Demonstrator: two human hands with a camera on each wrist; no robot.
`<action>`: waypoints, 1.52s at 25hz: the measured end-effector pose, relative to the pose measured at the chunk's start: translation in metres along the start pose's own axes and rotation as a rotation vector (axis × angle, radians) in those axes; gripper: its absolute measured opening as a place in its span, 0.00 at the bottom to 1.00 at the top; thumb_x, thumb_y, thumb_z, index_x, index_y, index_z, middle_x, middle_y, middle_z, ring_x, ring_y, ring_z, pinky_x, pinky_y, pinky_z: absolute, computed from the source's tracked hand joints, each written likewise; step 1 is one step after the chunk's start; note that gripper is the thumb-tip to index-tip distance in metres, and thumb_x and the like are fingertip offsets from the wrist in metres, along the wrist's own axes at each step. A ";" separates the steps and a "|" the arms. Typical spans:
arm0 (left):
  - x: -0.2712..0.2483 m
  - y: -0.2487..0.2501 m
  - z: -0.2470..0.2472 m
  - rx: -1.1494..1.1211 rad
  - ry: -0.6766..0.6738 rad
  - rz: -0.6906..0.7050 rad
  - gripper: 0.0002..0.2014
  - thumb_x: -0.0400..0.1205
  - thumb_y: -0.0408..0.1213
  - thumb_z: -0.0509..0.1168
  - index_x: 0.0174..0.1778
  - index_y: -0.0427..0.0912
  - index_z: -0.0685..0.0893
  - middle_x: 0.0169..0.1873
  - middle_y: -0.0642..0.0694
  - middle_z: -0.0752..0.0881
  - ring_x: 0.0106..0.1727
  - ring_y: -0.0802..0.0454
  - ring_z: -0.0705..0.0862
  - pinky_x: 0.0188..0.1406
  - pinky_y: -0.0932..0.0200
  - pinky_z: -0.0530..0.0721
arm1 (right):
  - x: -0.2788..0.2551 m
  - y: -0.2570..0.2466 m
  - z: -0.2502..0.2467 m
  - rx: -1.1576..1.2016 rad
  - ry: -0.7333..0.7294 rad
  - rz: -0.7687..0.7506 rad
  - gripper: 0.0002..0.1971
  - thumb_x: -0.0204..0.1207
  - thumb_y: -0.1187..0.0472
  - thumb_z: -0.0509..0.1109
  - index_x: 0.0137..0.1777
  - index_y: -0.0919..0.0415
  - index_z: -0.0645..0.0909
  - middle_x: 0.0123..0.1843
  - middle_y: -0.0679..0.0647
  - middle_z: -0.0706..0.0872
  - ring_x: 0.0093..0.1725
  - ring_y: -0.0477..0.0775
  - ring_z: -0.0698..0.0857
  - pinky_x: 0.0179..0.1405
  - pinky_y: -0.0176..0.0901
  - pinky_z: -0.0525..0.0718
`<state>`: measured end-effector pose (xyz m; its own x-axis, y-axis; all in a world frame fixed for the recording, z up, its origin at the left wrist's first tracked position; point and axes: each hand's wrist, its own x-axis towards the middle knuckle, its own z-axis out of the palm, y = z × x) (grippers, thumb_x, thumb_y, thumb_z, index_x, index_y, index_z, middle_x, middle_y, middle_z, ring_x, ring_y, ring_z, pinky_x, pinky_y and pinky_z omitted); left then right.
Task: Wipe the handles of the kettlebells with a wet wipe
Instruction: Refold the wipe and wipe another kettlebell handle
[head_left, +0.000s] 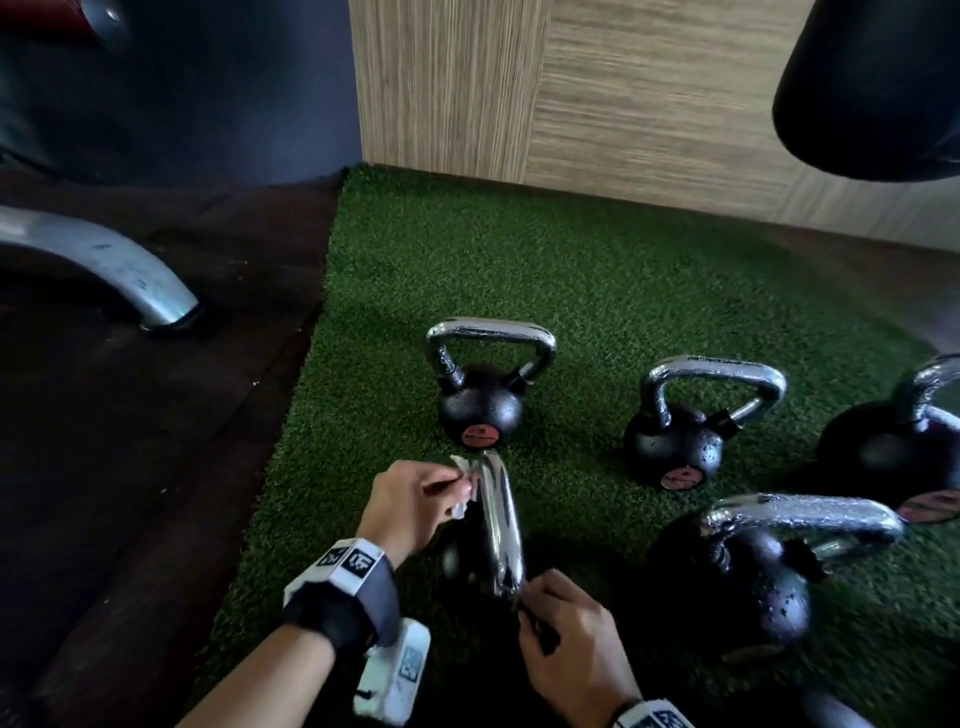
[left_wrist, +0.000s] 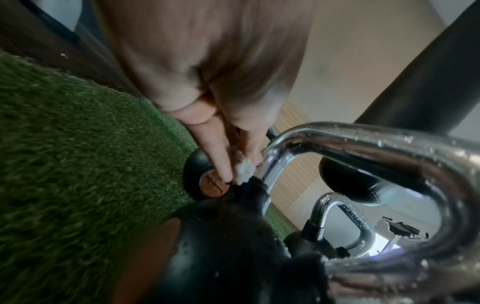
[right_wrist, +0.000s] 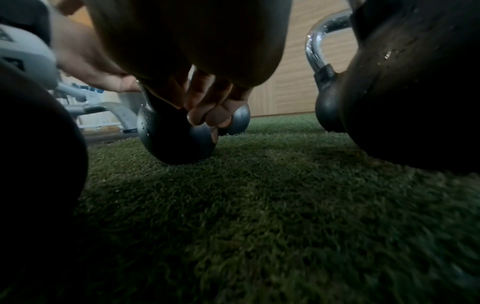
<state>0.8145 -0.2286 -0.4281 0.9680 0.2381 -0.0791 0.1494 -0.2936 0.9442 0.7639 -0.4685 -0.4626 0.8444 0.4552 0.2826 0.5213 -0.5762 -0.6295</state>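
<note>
A black kettlebell with a chrome handle (head_left: 500, 525) stands on the green turf (head_left: 597, 291), close in front of me. My left hand (head_left: 453, 487) pinches a crumpled white wet wipe (head_left: 464, 493) against the far end of that handle. The left wrist view shows the wipe (left_wrist: 242, 172) pressed where the handle's leg (left_wrist: 270, 164) meets the black body. My right hand (head_left: 525, 605) curls round the near end of the same handle. In the right wrist view its fingers (right_wrist: 207, 112) bend over the kettlebell's body (right_wrist: 176, 142).
Several more kettlebells stand on the turf: one just beyond (head_left: 480, 405), one to its right (head_left: 675, 447), a larger one at near right (head_left: 753, 587), another at the right edge (head_left: 904, 441). A metal machine foot (head_left: 119, 275) rests on the dark floor at left. A black bag (head_left: 878, 88) hangs at the upper right.
</note>
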 end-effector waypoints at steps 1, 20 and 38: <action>0.003 0.002 -0.001 0.015 -0.030 0.003 0.04 0.79 0.40 0.77 0.43 0.57 0.95 0.41 0.52 0.95 0.46 0.52 0.94 0.54 0.45 0.92 | 0.003 0.001 -0.002 -0.021 -0.016 -0.028 0.20 0.69 0.57 0.69 0.60 0.38 0.78 0.45 0.39 0.82 0.37 0.38 0.86 0.36 0.31 0.85; -0.019 0.041 -0.003 0.249 0.140 0.342 0.11 0.78 0.34 0.77 0.56 0.45 0.94 0.49 0.54 0.94 0.47 0.70 0.89 0.50 0.77 0.83 | 0.073 0.014 0.014 0.330 -0.241 0.530 0.23 0.69 0.48 0.78 0.65 0.49 0.88 0.53 0.52 0.94 0.57 0.53 0.91 0.62 0.52 0.87; -0.045 0.040 -0.037 0.174 -0.519 0.153 0.16 0.63 0.59 0.84 0.41 0.57 0.93 0.38 0.57 0.94 0.37 0.66 0.87 0.38 0.69 0.79 | 0.073 0.005 0.009 0.264 -0.214 0.515 0.16 0.69 0.45 0.81 0.58 0.38 0.89 0.46 0.40 0.93 0.45 0.33 0.87 0.43 0.28 0.78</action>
<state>0.7700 -0.2173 -0.3747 0.9470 -0.2921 -0.1338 -0.0117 -0.4474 0.8943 0.8270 -0.4318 -0.4518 0.9216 0.3051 -0.2399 -0.0182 -0.5836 -0.8119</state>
